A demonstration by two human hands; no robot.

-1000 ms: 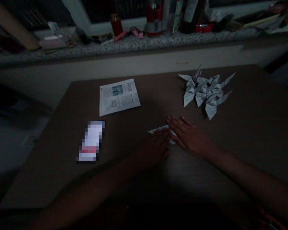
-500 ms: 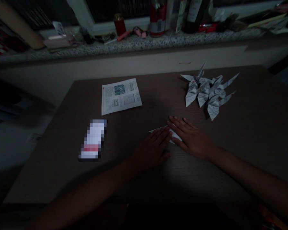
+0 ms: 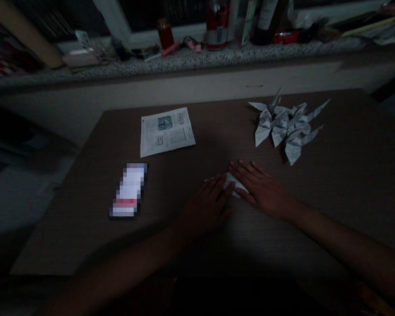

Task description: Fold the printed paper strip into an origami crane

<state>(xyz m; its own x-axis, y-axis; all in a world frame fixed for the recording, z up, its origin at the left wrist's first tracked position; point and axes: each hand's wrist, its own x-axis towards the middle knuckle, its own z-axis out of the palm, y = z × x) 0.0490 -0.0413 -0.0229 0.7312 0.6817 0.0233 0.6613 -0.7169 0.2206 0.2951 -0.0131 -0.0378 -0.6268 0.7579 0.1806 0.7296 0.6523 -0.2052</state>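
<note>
A small folded piece of printed paper [image 3: 233, 183] lies flat on the dark wooden table [image 3: 349, 175], mostly covered by both hands. My left hand [image 3: 208, 205] rests flat on its left part, fingers stretched out together. My right hand [image 3: 261, 189] lies flat on its right part, fingers spread a little and pointing left. Only a white sliver of the paper shows between the fingertips.
A square printed sheet [image 3: 166, 131] lies at the back left. A phone [image 3: 129, 190] lies left of my hands. Several folded paper cranes [image 3: 285, 127] sit in a heap at the back right. A stone ledge [image 3: 191, 59] behind carries cans, bottles and clutter.
My left hand has slid slightly forward over the folded paper, covering more of its left tip. The right hand has hardly moved.
</note>
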